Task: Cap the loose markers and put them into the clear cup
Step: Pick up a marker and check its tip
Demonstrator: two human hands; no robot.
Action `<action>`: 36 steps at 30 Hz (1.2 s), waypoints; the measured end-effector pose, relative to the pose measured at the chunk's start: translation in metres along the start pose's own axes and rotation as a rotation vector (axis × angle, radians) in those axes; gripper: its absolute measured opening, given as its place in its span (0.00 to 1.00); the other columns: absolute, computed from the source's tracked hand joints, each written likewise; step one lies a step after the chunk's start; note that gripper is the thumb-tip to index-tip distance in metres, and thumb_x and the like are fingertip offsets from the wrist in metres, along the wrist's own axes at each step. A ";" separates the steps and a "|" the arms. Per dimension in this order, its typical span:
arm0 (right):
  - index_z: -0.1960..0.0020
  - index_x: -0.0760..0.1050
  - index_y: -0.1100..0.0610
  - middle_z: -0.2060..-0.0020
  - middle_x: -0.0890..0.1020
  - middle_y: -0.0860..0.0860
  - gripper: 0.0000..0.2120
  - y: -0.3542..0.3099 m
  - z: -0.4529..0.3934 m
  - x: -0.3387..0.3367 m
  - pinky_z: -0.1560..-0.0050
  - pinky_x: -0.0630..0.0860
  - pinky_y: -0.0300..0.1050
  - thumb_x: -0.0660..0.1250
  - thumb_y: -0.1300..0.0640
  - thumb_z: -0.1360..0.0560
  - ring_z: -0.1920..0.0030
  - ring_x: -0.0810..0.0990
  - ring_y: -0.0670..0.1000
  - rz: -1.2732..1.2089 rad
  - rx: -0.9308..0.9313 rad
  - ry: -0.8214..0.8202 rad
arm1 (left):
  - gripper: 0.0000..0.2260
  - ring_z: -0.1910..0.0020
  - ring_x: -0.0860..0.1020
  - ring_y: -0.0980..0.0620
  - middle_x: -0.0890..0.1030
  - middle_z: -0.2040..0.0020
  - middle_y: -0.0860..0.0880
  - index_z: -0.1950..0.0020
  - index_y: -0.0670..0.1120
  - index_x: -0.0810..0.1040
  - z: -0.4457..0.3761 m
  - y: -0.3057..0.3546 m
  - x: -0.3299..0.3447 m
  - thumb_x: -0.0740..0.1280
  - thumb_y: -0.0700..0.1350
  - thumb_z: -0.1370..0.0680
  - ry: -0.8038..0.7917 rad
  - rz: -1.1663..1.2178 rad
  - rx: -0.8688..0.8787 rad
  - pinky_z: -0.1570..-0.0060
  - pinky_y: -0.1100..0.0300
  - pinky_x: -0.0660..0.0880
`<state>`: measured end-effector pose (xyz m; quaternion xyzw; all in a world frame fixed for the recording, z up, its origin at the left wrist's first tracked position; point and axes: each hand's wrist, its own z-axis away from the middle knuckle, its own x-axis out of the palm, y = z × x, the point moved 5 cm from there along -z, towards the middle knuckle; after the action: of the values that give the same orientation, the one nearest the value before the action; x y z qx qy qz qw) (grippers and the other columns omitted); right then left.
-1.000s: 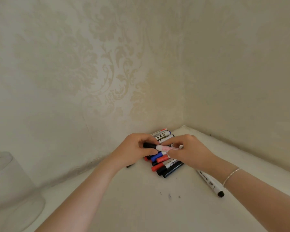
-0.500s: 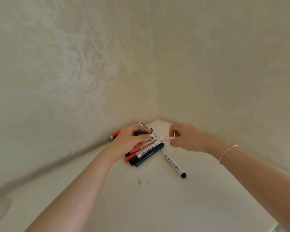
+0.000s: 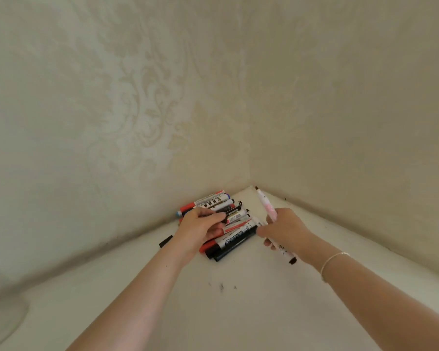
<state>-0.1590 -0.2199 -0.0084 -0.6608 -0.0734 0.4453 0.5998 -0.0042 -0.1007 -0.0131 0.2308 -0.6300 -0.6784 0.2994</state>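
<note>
Both forearms extend toward the marker pile. The left hand rests on the pile, fingers curled around a black cap. The right hand, just right of the pile, grips a pink marker.

A white shelf fills the wall corner. On it lie a marker pile, one lone marker, a black cap, and dark specks, perhaps ink.

Two walls with pale cream damask wallpaper meet in a corner. Below them lies a white tabletop, marked by a few small dark specks.
</note>
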 end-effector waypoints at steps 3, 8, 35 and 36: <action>0.60 0.66 0.59 0.67 0.78 0.57 0.10 -0.009 0.004 0.001 0.75 0.73 0.37 0.68 0.65 0.28 0.75 0.78 0.49 -0.258 0.008 -0.100 | 0.07 0.64 0.83 0.53 0.84 0.61 0.45 0.49 0.40 0.77 0.003 -0.005 0.003 0.69 0.41 0.23 -0.015 -0.001 -0.052 0.65 0.63 0.77; 0.62 0.68 0.60 0.60 0.81 0.66 0.09 -0.001 0.005 0.017 0.69 0.75 0.44 0.68 0.68 0.29 0.67 0.79 0.56 -0.394 0.021 -0.213 | 0.08 0.63 0.81 0.52 0.83 0.61 0.46 0.46 0.40 0.77 0.004 -0.013 0.011 0.65 0.43 0.20 -0.024 0.092 -0.106 0.65 0.61 0.78; 0.69 0.65 0.55 0.73 0.80 0.55 0.19 -0.035 -0.006 0.038 0.61 0.68 0.52 0.76 0.60 0.34 0.63 0.79 0.62 -0.349 -0.108 -0.150 | 0.09 0.66 0.82 0.58 0.82 0.62 0.49 0.44 0.44 0.80 0.009 0.030 -0.007 0.68 0.38 0.23 -0.092 -0.185 0.206 0.67 0.71 0.74; 0.69 0.64 0.55 0.73 0.80 0.56 0.19 -0.036 -0.006 0.039 0.61 0.68 0.52 0.76 0.60 0.34 0.64 0.78 0.61 -0.352 -0.106 -0.148 | 0.09 0.66 0.82 0.58 0.82 0.62 0.48 0.44 0.44 0.80 0.009 0.030 -0.007 0.69 0.38 0.24 -0.092 -0.179 0.205 0.66 0.71 0.74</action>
<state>-0.1159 -0.1903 0.0020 -0.6338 -0.2549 0.3763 0.6259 -0.0018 -0.0898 0.0169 0.2840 -0.6860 -0.6443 0.1833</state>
